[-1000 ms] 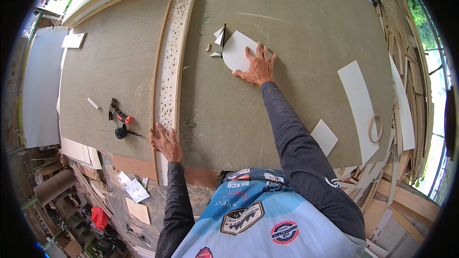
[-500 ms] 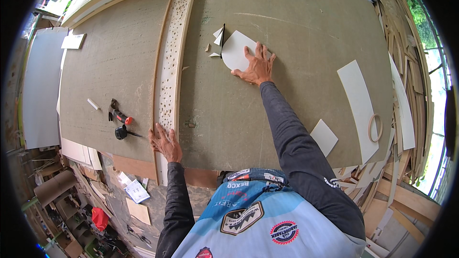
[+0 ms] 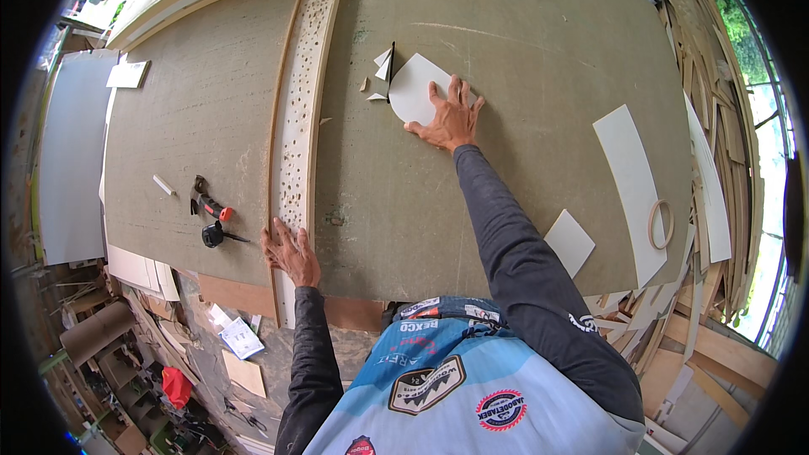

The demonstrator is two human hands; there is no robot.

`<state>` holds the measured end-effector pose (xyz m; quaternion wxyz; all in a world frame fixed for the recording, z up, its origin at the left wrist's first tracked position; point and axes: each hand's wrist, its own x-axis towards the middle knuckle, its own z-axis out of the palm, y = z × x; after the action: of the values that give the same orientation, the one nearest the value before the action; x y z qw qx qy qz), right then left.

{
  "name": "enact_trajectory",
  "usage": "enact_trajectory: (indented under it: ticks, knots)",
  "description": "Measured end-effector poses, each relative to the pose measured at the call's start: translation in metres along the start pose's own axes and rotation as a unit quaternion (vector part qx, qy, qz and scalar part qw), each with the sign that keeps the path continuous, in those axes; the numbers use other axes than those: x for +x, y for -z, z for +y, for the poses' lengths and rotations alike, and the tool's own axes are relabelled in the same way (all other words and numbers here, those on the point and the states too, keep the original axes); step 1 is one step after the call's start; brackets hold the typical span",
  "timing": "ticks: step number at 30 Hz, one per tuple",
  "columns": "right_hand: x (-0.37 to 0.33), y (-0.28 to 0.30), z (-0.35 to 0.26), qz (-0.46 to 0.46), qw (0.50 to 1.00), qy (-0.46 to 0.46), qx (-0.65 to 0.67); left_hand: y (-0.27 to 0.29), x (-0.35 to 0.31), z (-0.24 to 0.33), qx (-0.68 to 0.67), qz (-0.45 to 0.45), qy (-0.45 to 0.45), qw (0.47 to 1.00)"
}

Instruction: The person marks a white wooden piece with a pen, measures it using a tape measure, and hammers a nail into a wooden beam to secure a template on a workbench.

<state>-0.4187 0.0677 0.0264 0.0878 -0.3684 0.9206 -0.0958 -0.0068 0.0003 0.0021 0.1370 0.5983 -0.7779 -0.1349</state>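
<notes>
My right hand (image 3: 451,114) lies with spread fingers on a white panel piece (image 3: 413,88) with a rounded side, pressing it flat to the grey-green table. Along the panel's left side runs a narrow black strip (image 3: 391,72); whether it is a blade or a slot I cannot tell. Small white offcuts (image 3: 381,61) lie just left of it. My left hand (image 3: 293,254) rests with fingers apart on the near end of a long pale board full of holes (image 3: 299,126), which lies across the table and has a brown edge strip.
Left of the long board are a black-and-red hammer-like tool (image 3: 209,200), a black tape measure (image 3: 214,234) and a small white strip (image 3: 164,184). At the right lie a curved white panel (image 3: 628,177), a ring (image 3: 661,225) and a white square piece (image 3: 570,243). Stacked wood strips (image 3: 729,118) stand beyond.
The view has shifted very slightly. Both hands keep their places, and the white panel piece stays beside the black strip.
</notes>
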Motion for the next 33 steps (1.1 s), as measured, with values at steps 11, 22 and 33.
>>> enact_trajectory:
  ticks: [11,22,33]
  knots:
    - [-0.001,0.0,-0.004,-0.002,1.0,-0.015,0.007,-0.002,0.0,-0.003,-0.005,0.001,-0.001,1.0]
    - [-0.004,0.003,-0.011,0.002,0.999,-0.035,0.016,-0.003,0.0,-0.004,-0.012,0.004,-0.005,1.0]
    - [-0.007,-0.001,-0.017,0.011,0.998,-0.054,0.031,-0.002,0.0,-0.003,-0.013,0.002,-0.002,1.0]
